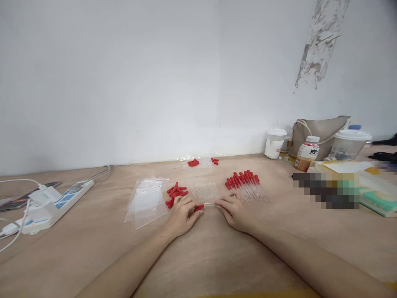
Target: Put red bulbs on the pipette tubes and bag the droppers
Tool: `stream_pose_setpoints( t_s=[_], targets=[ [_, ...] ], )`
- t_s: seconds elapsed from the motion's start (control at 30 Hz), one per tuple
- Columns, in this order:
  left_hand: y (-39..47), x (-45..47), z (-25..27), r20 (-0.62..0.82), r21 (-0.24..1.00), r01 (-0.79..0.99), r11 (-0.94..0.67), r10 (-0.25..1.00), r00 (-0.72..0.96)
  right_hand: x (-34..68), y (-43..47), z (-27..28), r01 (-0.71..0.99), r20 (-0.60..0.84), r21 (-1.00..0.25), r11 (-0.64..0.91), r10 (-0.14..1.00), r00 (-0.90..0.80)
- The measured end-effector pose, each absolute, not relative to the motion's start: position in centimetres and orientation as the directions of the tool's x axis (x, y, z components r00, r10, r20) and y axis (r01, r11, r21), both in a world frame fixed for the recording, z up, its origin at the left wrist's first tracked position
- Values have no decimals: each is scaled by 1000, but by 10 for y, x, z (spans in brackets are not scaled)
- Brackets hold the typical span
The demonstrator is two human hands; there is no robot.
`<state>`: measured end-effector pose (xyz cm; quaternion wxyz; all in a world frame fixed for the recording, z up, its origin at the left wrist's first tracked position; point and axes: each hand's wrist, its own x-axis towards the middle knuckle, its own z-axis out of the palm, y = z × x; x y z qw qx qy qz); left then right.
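Note:
Between thumb and fingers, my left hand (pixel 183 214) grips a red rubber bulb (pixel 199 207). My right hand (pixel 233 210) pinches a clear glass tube (pixel 209 204), whose end points at the bulb; whether they touch I cannot tell. A heap of loose red bulbs (pixel 176 193) lies just beyond my left hand. Several bare clear tubes (pixel 206 191) lie side by side ahead of both hands. Past my right hand, droppers with red bulbs fitted (pixel 245 182) rest in a row.
Clear plastic bags (pixel 147 200) lie left of the bulbs. Bagged red bulbs (pixel 193 162) sit near the wall. A white power strip (pixel 56 209) with cables stands at left. At right are a paper cup (pixel 274 145), a bottle (pixel 307 154), a grey bag (pixel 322 130) and a lidded plastic cup (pixel 350 145).

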<state>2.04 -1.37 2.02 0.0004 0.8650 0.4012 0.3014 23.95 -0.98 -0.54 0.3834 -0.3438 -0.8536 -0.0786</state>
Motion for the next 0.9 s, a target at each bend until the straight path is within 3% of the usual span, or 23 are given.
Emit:
stream_pose_setpoints(
  t_s=[0.4,0.67,0.9],
  targets=[
    [-13,21,18,525,251,679,-690,686,503,238,-11,-4,589,708,-163,792,510,-490],
    [-15,20,16,461,342,563,-752,657,597,241,-7,-1,586,589,-252,770,602,-539],
    [-14,19,13,453,328,559,-762,646,615,239,-12,2,634,574,-202,747,615,-541]
  ],
)
